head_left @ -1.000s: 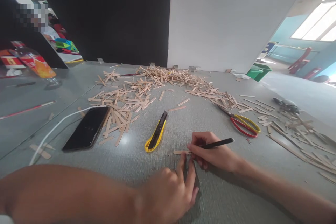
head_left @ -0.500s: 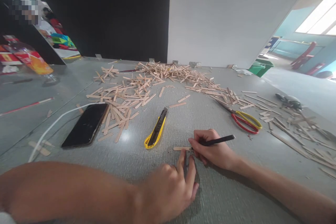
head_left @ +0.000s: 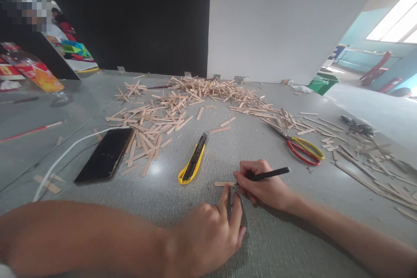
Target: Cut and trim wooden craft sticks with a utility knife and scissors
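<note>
A flat wooden craft stick [head_left: 222,184] lies on the grey table in front of me. My left hand [head_left: 213,230] rests beside it with fingers apart, the index fingertip pressing on the stick. A black pen [head_left: 270,174] is pinched in my right hand [head_left: 260,184], its tip down at the stick's right part. My right fingers hide that end of the stick. Just up and left of the stick lies a yellow box cutter [head_left: 193,160]. To the right is a pair of scissors [head_left: 303,150] with one red and one yellow handle.
A heap of craft sticks [head_left: 208,91] spreads across the table's back. A phone [head_left: 106,155] with a white cable [head_left: 71,147] lies left, a tilted bottle [head_left: 39,71] beyond it. Cut wood strips [head_left: 361,167] lie right. A black and white panel [head_left: 267,21] stands behind.
Hands, pen and craft stick hold nearly the same positions. The whole view has shifted very slightly.
</note>
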Motion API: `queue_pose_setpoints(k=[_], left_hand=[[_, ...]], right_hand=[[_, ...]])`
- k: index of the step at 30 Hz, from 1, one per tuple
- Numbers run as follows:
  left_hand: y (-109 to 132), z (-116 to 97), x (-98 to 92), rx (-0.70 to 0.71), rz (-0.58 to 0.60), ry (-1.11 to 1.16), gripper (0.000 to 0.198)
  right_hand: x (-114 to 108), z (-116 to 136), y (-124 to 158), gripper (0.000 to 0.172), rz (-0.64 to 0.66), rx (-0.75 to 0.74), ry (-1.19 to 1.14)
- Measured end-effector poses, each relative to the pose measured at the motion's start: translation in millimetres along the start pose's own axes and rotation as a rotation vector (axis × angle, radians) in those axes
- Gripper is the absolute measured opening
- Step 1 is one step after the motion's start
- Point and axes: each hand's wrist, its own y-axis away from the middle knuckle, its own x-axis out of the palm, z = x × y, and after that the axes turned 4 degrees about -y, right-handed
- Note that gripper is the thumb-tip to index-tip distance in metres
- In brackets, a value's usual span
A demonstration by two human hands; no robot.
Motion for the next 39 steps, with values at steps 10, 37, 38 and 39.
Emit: queue_pose_setpoints(k=[10, 37, 38, 39], left_hand=[[-0.5, -0.1, 0.8, -0.013, -0.023, -0.001, 0.056], [-1.3, 0.6, 1.1, 0.000, -0.051, -0.014, 0.056], [-1.3, 0.9, 0.6, -0.001, -0.054, -0.014, 0.056], [-1.2, 1.2, 0.1, -0.002, -0.058, -0.013, 0.056]], right_hand=[[1.0, 0.2, -0.2, 0.041, -0.009, -0.005, 0.020], [-1.8, 2.6, 0.2, 0.039, 0.005, 0.039, -0.029], [-1.7, 2.3, 0.2, 0.039, 0.004, 0.042, -0.031], [-1.6, 2.0, 0.2, 0.039, 0.003, 0.044, -0.034]])
